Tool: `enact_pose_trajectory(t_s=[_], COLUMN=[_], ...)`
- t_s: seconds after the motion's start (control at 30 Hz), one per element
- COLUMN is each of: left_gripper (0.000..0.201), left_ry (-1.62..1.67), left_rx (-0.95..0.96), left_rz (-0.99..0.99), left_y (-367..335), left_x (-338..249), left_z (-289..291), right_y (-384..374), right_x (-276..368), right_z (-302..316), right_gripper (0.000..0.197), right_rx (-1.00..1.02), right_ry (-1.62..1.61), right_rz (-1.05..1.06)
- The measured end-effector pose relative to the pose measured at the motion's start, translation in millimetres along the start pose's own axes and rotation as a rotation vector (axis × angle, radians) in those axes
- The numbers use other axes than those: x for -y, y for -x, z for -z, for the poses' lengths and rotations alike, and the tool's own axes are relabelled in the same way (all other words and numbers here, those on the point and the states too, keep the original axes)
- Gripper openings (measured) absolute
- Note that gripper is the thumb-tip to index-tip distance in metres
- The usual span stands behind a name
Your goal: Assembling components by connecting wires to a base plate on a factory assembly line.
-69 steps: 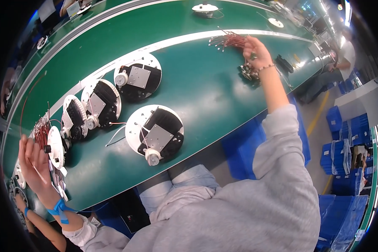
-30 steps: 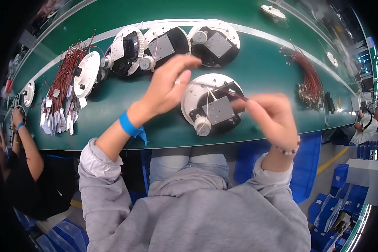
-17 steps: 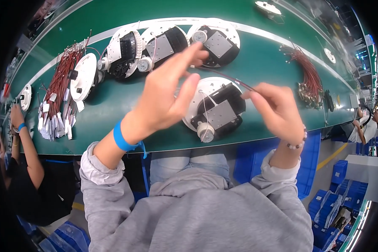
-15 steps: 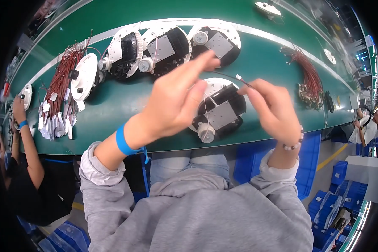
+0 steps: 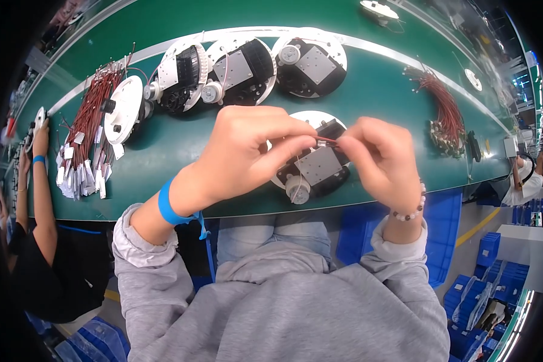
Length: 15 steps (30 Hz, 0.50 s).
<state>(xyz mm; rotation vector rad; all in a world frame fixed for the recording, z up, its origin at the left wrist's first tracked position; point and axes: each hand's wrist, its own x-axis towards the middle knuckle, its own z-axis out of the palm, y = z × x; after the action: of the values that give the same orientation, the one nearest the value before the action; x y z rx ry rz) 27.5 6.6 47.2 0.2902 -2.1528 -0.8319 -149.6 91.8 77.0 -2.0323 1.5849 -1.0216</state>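
Observation:
My left hand (image 5: 250, 148) pinches one end of a short dark-red cable (image 5: 325, 140) between thumb and fingertips. The right hand (image 5: 380, 155) grips the cable's other side, so it stretches level between the two. What lies inside the fingertips is hidden. Just beneath them, a round white-and-black motor assembly (image 5: 320, 166) rests on the green table near its front edge. It has a grey plate on top and a small whitish round motor (image 5: 297, 189) at its near left. My hands cover part of its rim.
Similar round assemblies (image 5: 312, 65) stand in a row at the back. Bundles of red cables lie at left (image 5: 93, 120) and right (image 5: 441, 108). A white disc unit (image 5: 123, 110) leans beside the left bundle. A co-worker's arm (image 5: 44, 199) reaches over the table at far left.
My left hand has come down and taken hold of the cable, which hung from the right hand. The right hand has shifted slightly, and the hands are closer together.

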Motion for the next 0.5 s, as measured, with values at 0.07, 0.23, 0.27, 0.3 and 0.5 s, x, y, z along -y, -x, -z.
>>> enact_pose_trajectory(t_s=[0.07, 0.23, 0.27, 0.3, 0.5], left_gripper=[0.012, 0.013, 0.014, 0.015, 0.018], left_ry=[0.001, -0.003, -0.007, -0.011, 0.002], left_rx=[0.0, -0.064, -0.063, -0.063, -0.007], left_rz=[0.014, -0.016, 0.006, 0.032, 0.182], left_y=[1, 6, 7, 7, 14], left_x=[-2, -1, -3, -5, -4], left_z=[-2, -13, -14, -13, -8], right_y=[-1, -2, -2, -1, -1], right_x=[2, 2, 1, 1, 2], right_z=[-5, -14, -14, -12, -15], right_gripper=[0.005, 0.004, 0.004, 0.004, 0.004], right_rx=[-0.022, -0.071, -0.072, -0.072, -0.117], right_ry=[-0.029, -0.053, -0.051, -0.061, -0.033], right_rz=[0.072, 0.131, 0.132, 0.092, 0.045])
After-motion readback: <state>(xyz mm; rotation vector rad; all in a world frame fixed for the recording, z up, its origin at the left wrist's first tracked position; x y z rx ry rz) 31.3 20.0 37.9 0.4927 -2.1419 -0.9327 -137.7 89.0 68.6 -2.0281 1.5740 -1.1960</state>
